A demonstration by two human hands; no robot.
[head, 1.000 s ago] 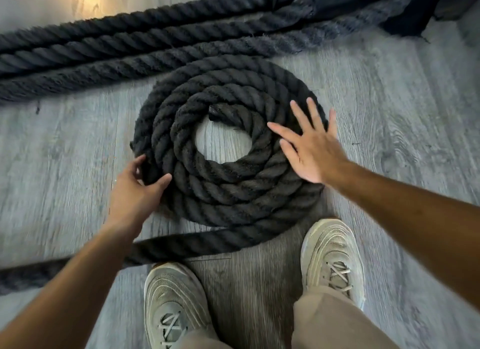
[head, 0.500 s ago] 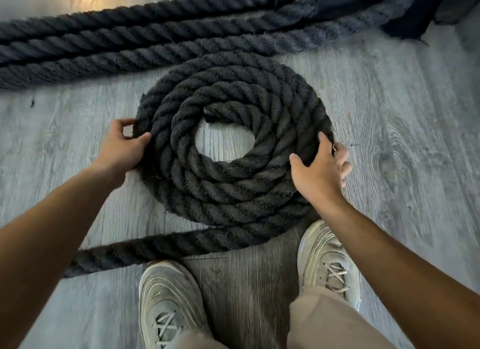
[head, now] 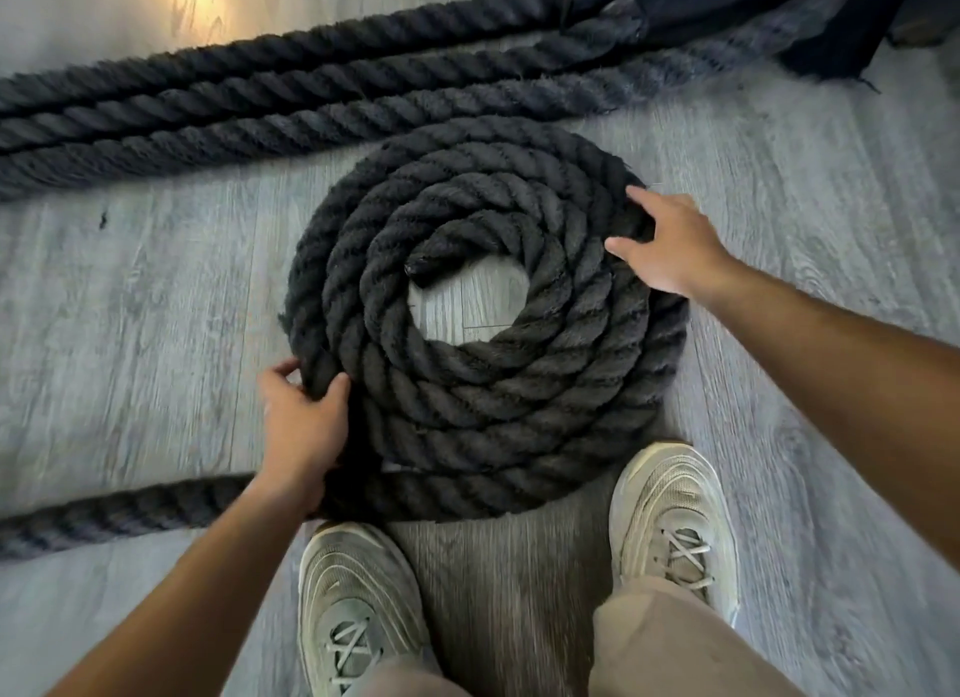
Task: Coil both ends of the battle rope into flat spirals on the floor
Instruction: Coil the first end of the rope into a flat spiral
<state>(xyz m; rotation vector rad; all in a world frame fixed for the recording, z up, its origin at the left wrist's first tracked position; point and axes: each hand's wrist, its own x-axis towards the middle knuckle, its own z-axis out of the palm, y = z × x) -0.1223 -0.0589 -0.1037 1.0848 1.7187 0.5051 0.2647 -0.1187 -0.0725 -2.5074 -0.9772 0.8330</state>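
A thick black battle rope lies wound into a flat spiral (head: 483,379) on the grey floor, with a small bare gap at its centre where the rope's end shows. My left hand (head: 301,426) grips the outermost turn at the spiral's lower left edge. My right hand (head: 670,244) rests on the outer turns at the upper right, thumb and fingers curled over the rope. The loose tail of the rope (head: 114,514) runs off to the left from under the spiral.
Three straight lengths of rope (head: 260,109) lie side by side across the floor behind the spiral. A dark frame or anchor (head: 727,0) stands at the top right. My two pale sneakers (head: 358,603) stand just in front of the spiral.
My left hand slid down the spiral's left edge toward me. My right hand moved up from the lower right edge to the upper right. The coil looks tighter and the tail shifted.
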